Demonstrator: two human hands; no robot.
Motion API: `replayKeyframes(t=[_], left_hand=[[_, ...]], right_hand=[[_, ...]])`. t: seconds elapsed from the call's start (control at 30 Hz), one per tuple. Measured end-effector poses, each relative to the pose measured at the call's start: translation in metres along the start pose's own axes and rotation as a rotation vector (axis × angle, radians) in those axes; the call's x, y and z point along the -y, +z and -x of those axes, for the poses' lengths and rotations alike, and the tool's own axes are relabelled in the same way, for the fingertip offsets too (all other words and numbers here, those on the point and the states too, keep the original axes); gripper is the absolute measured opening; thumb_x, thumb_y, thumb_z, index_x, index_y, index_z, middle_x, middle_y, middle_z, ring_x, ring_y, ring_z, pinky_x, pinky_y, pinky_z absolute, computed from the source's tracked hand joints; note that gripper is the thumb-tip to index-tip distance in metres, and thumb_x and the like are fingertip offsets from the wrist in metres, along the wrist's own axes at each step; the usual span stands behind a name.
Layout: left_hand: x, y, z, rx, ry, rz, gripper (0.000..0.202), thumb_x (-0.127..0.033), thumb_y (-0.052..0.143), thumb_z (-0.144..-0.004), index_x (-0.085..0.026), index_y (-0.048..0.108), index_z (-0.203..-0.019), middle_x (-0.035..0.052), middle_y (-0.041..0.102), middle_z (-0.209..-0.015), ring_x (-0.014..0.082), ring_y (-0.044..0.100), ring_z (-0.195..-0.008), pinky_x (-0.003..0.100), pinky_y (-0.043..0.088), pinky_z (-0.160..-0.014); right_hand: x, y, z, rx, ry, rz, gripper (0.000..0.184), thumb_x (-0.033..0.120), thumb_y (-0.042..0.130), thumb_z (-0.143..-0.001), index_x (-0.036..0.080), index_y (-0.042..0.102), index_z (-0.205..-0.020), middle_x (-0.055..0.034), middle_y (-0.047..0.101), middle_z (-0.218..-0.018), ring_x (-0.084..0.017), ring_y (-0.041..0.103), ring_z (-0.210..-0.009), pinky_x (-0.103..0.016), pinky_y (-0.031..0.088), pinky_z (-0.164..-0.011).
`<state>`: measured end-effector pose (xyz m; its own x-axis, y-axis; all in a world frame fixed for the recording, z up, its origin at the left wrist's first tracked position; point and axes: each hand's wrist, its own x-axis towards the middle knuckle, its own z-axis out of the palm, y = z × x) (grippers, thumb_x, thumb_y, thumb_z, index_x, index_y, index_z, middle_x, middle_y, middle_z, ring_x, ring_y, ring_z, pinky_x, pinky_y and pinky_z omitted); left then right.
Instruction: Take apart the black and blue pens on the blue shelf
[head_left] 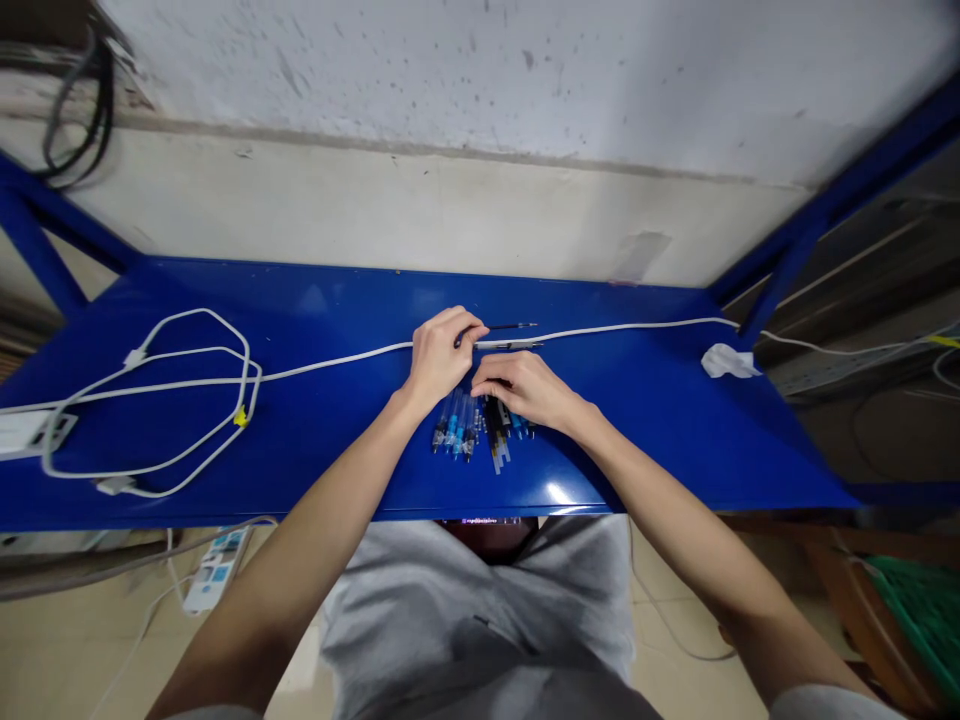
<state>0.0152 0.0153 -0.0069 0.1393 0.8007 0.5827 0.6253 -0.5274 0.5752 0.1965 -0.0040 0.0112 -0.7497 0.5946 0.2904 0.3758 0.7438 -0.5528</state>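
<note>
My left hand (439,352) is closed on a thin black pen refill (504,327) that points right, just above the blue shelf. Palm down, my right hand (521,385) rests with curled fingers on a pile of several pens (471,430) with blue, black and clear barrels. What its fingers hold, if anything, is hidden. A second dark pen part (519,345) lies by the white cable just beyond my right hand.
A white cable (630,327) runs across the blue metal shelf (315,440). It ends in a coiled loop (180,400) and a power strip (30,430) at the left. A crumpled white scrap (726,361) lies at the right. Blue frame posts stand at both ends.
</note>
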Motion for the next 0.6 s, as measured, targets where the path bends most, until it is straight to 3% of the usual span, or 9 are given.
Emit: replayKeyframes(t=[0.17, 0.33, 0.43, 0.6], left_hand=[[0.0003, 0.0006, 0.0, -0.002, -0.027, 0.015, 0.021, -0.022, 0.057, -0.098, -0.02, 0.07, -0.082, 0.0017, 0.069, -0.084, 0.0155, 0.062, -0.079, 0.029, 0.047, -0.072], [-0.0002, 0.0003, -0.0001, -0.007, -0.027, 0.021, 0.02, -0.021, 0.058, -0.098, -0.02, 0.07, -0.082, 0.0015, 0.069, -0.084, 0.0153, 0.062, -0.08, 0.028, 0.047, -0.072], [0.0001, 0.0009, -0.0001, -0.017, -0.025, 0.026, 0.019, -0.019, 0.058, -0.097, -0.02, 0.07, -0.082, 0.0013, 0.069, -0.084, 0.0149, 0.062, -0.078, 0.029, 0.047, -0.072], [0.0021, 0.002, 0.0004, -0.032, -0.031, 0.036, 0.019, -0.019, 0.058, -0.097, -0.02, 0.07, -0.082, 0.0011, 0.069, -0.084, 0.0144, 0.061, -0.078, 0.029, 0.047, -0.072]], right_hand=[[0.0045, -0.0046, -0.0009, 0.065, 0.009, -0.015, 0.02, 0.017, 0.056, -0.101, 0.02, 0.074, -0.094, -0.0044, 0.074, -0.095, -0.019, 0.067, -0.087, -0.027, 0.04, -0.074], [0.0077, -0.0062, -0.0005, 0.056, 0.046, -0.039, 0.008, 0.02, 0.068, -0.096, 0.018, 0.072, -0.089, -0.0028, 0.072, -0.086, -0.016, 0.064, -0.076, -0.026, 0.04, -0.071], [0.0063, -0.0068, 0.0, 0.072, 0.022, -0.057, 0.012, 0.023, 0.071, -0.095, 0.018, 0.073, -0.084, -0.0043, 0.073, -0.085, -0.018, 0.065, -0.079, -0.028, 0.043, -0.074], [0.005, -0.0097, 0.0002, 0.101, 0.009, -0.077, 0.02, 0.008, 0.06, -0.097, 0.018, 0.075, -0.09, -0.0061, 0.075, -0.09, -0.02, 0.067, -0.088, -0.03, 0.047, -0.079]])
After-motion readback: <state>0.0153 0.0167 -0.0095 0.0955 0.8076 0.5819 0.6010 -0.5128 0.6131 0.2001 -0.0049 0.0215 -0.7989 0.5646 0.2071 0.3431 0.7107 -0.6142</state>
